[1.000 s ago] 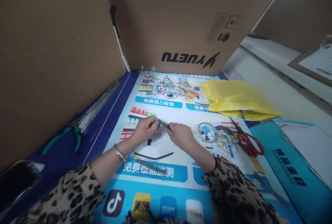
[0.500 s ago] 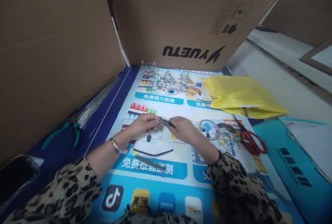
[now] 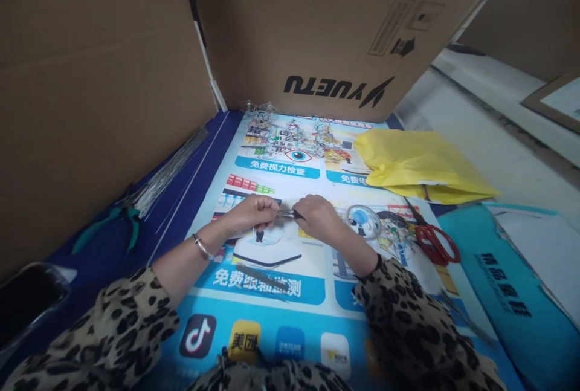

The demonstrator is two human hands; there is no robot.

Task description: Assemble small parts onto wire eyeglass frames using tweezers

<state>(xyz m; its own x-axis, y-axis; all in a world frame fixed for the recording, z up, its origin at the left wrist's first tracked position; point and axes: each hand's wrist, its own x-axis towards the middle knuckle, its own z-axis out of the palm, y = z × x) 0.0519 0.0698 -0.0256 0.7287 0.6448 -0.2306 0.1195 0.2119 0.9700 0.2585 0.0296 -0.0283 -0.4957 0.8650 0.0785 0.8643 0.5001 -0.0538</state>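
Both hands meet over the middle of the bench [image 3: 212, 155], which is covered by a printed poster: the left hand [image 3: 251, 210] and the right hand [image 3: 317, 217] are each pinched shut on one end of a slim dark piece [image 3: 290, 214] held level between them, just above the poster. Below the left fingertips hangs what looks like a fine wire loop [image 3: 270, 232], though it is too thin and pale here to be sure. The slim dark piece looks very light and narrow, probably stiff metal that can slip or spring out of a loose pinch, so it is best held as it is now, with fingertips close to each end and the wrists low for steadiness; the loop, if it is wire, would bend and kink easily and wants a light touch. A silver bracelet [image 3: 202, 247] sits on the left wrist. Well to the left lie green-handled pliers [image 3: 120, 222] beside a bundle of straight wires [image 3: 170, 170]; to the right are a round clear disc [image 3: 362, 220], red scissors [image 3: 435, 243] and a yellow bag [image 3: 417, 164], with a cardboard box [image 3: 317, 28] standing behind
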